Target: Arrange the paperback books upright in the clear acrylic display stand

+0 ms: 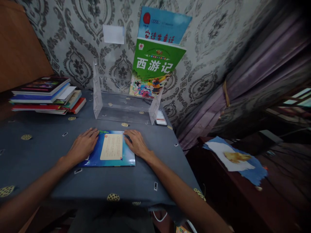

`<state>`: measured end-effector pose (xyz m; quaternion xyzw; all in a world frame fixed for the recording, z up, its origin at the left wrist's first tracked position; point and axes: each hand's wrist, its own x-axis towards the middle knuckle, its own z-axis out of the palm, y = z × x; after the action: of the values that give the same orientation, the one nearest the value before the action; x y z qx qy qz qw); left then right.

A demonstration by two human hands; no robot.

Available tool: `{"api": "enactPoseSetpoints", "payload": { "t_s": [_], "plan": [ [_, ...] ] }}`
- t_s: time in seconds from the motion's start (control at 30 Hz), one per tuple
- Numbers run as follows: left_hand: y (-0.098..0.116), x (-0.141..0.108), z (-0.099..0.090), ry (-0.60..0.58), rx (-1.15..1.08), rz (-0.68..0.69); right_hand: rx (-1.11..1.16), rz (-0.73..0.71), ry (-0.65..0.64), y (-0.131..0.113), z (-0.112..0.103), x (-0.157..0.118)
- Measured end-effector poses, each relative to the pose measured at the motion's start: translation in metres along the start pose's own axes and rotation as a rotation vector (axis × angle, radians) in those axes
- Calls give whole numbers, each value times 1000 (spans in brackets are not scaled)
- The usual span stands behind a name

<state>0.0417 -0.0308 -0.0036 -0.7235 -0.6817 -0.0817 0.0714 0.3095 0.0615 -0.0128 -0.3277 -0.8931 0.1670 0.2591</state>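
Note:
A blue book (111,145) with a cream text panel lies on the dark grey tablecloth in front of me. My left hand (84,145) rests on its left edge, fingers extended and lying flat. On the upper right edge lies my right hand (137,142), also palm down, with its fingers laid over the cover. A small dark patch shows beside the right thumb; what it is cannot be made out. Behind the book stands a clear acrylic rack (123,113). A green book (155,68) and a light blue book (162,24) stand upright at its right side.
A stack of books (46,95) sits at the back left of the table (97,184). A small pixelated item (160,118) is beside the rack. Patterned wallpaper rises behind, with a purple curtain (233,84) at right. Blue and white cloth (235,158) lies on dark furniture.

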Motion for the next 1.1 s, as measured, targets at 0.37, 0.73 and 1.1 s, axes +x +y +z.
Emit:
{"api": "enactPoseSetpoints", "payload": {
  "t_s": [0.37,0.73,1.1],
  "plan": [
    [-3,0,-5,-23,-32,17,-31,20,-21,-5,-1,-4],
    [4,-49,6,-7,-16,280,-31,-4,-42,-14,-5,-29],
    [13,-67,2,59,95,576,21,42,-10,-16,-5,-29]
  ]
}}
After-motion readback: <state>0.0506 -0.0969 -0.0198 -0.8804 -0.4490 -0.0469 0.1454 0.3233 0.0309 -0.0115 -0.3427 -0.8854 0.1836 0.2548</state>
